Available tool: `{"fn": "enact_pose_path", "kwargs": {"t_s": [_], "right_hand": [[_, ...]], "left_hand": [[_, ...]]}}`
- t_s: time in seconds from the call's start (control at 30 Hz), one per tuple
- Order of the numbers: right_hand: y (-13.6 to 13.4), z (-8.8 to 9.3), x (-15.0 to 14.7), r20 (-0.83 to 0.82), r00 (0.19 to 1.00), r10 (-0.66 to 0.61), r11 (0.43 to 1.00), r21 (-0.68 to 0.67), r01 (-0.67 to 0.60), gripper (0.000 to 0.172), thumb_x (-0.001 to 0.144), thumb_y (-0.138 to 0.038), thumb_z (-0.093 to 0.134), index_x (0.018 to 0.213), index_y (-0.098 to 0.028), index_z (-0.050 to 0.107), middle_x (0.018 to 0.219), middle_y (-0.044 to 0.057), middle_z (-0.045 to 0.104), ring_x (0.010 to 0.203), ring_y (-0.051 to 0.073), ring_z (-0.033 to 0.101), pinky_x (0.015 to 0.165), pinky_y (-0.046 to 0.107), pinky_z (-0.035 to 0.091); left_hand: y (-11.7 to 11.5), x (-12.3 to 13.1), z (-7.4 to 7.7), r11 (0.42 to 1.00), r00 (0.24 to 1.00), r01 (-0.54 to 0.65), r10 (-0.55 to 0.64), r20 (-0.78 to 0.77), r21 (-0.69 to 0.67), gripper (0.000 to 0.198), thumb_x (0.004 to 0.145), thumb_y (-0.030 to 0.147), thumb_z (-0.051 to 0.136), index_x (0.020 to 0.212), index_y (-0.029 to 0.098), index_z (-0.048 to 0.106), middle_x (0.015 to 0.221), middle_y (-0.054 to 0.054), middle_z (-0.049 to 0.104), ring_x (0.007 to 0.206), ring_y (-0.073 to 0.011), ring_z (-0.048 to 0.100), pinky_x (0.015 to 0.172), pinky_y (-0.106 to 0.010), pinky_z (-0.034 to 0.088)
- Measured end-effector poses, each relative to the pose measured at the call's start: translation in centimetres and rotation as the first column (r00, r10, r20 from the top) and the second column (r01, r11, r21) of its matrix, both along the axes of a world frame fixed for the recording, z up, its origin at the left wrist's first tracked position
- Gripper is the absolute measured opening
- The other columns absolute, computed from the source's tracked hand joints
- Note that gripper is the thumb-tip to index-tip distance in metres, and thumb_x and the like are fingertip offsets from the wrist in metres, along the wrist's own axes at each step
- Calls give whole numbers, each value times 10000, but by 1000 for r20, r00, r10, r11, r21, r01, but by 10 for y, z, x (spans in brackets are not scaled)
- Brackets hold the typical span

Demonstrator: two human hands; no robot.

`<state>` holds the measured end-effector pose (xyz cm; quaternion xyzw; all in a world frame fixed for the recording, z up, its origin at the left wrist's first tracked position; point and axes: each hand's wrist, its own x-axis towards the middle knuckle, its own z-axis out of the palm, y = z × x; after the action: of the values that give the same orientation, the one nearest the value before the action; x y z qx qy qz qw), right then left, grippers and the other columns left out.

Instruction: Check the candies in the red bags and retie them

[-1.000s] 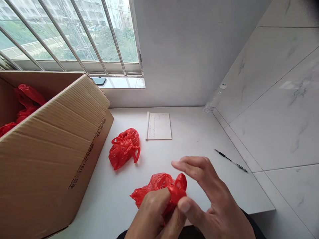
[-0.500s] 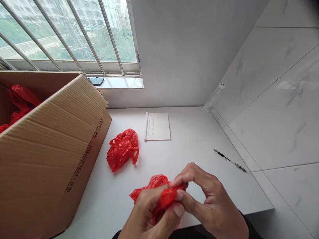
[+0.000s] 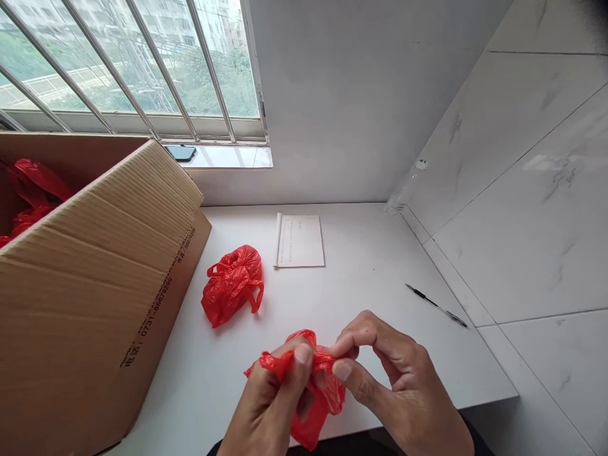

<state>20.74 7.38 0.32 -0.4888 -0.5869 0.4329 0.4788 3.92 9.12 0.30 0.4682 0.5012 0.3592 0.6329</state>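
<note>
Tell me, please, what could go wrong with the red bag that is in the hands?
It may tear: the left hand and right hand both pinch the thin, crumpled red bag with their fingers, so a hard pull could split it.

It may also drop: its lower part hangs at the front edge of the white table, so a loosened grip might let it slide off.

Red plastic bag (image 3: 317, 415), lower centre of the frame: thin, crumpled, bunched narrow across the top, loose film hanging below; exact folding hard to discern.
</note>
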Motion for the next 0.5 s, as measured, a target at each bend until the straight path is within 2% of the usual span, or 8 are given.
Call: {"fn": "enact_pose_path", "kwargs": {"t_s": [0.1, 0.2, 0.27, 0.33, 0.4, 0.47, 0.5], "right_hand": [[-3, -1, -2, 14, 999, 41, 999, 25, -41, 85, 860, -195, 687, 907, -265, 678, 835, -28, 639, 776, 114, 613, 748, 236, 501], [-5, -5, -3, 30, 995, 98, 992, 81, -100, 67, 845, -250, 719, 891, -268, 674, 812, -36, 640, 758, 113, 611, 745, 229, 499], [-4, -9, -4, 51, 997, 50, 994, 95, -55, 131, 887, -366, 680, 997, -295, 670, 918, -18, 647, 850, 132, 625, 795, 237, 510], [-1, -12, -4, 99, 995, 0, 996, 93, -10, 285, 932, -450, 601, 1192, -336, 619, 1143, 12, 625, 1074, 173, 601, 923, 271, 499], [2, -17, -4, 138, 989, 43, 997, 62, -52, 400, 968, -458, 534, 1356, -364, 516, 1311, 19, 572, 1259, 199, 512, 1048, 318, 444], [6, -21, -5, 141, 980, 144, 990, -15, -143, 422, 993, -426, 491, 1410, -364, 469, 1309, 8, 601, 1295, 200, 495, 1127, 360, 374], [8, -24, -5, 133, 975, 178, 984, -50, -173, 394, 1003, -411, 472, 1392, -354, 494, 1267, 3, 634, 1275, 197, 517, 1145, 374, 350]], "left_hand": [[7, -7, 0, 997, 998, 57, -59, 39, 50, 305, 948, 452, 507, 846, 210, 663, 719, -13, 606, 660, -136, 545, 682, -229, 466], [13, -17, 1, 958, 963, 271, -270, -21, 89, 290, 945, 444, 519, 845, 204, 646, 780, -21, 617, 731, -148, 578, 705, -236, 479], [15, -22, 1, 923, 931, 363, -352, -101, 129, 261, 932, 425, 553, 822, 206, 643, 785, -19, 628, 744, -145, 587, 710, -235, 482], [15, -26, 2, 893, 912, 400, -367, -182, 204, 199, 930, 372, 565, 834, 221, 651, 791, -15, 645, 733, -138, 586, 699, -234, 486], [14, -29, 1, 844, 892, 441, -375, -250, 306, 140, 933, 280, 553, 834, 233, 639, 770, -4, 651, 705, -130, 576, 664, -228, 486], [13, -32, -2, 757, 868, 490, -382, -316, 432, 96, 908, 180, 557, 861, 242, 614, 764, 10, 656, 686, -121, 572, 630, -215, 487], [12, -33, -4, 702, 857, 512, -373, -356, 495, 121, 885, 130, 562, 888, 244, 602, 770, 16, 659, 679, -117, 574, 614, -207, 487]]}}
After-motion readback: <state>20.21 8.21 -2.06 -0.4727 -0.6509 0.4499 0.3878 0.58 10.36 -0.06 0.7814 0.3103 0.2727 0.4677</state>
